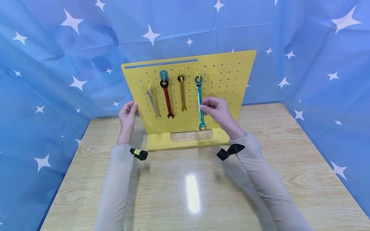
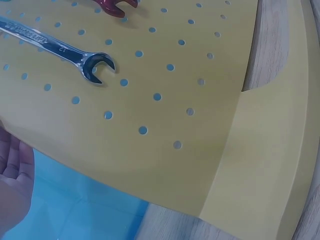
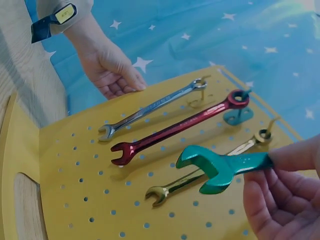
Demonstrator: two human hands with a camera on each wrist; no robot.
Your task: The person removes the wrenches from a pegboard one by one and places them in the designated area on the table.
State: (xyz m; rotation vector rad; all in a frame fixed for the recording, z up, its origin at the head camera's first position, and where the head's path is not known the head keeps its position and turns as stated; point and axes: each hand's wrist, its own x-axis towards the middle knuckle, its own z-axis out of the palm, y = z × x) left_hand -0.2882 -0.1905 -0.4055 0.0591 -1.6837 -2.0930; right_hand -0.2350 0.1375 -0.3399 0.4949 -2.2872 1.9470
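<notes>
My right hand (image 1: pixel 217 110) pinches a shiny green combination wrench (image 1: pixel 200 104) at mid-shaft. Its ring end is up at a yellow hook on the yellow pegboard (image 1: pixel 225 93), and its jaw end points down. Whether the ring is fully over the hook I cannot tell. At the board's left edge, my left hand (image 1: pixel 127 118) grips the rim between thumb and fingers. Hanging from hooks to the left of the green wrench are a silver wrench (image 3: pixel 150 107), a red wrench (image 3: pixel 180 127) and a gold wrench (image 1: pixel 182 94).
To the right of the green wrench is a bare yellow hook (image 1: pixel 213 80). The pegboard's base (image 1: pixel 159 141) stands on a wood-grain table (image 1: pixel 173 189). Blue cloth (image 1: pixel 185 19) with white stars surrounds the back and sides.
</notes>
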